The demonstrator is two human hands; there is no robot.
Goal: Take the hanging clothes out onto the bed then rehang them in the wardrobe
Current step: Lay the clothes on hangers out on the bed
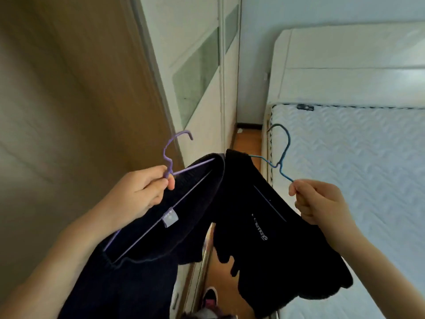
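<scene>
Left fingers [161, 183] pinched on purple hanger [169, 153], right fingers [299, 192] seemingly closed round blue hanger [284, 155], dark garments [264, 226] hanging

White lettering runs across the black garment [271, 226] on the blue hanger, but it is too blurred to read. The small neck tag [170, 219] inside the dark sweater [142, 249] shows only faint dots.

Both bare forearms reach up and forward from the lower corners of the view, hands raised side by side and well apart. The left hand [140, 189] curls into a loose fist, thumb and forefinger pinched in a tight grip at its top. The right hand [316, 200] is likewise closed, knuckles outward, fingers [296, 187] pinched together at its upper left.
</scene>
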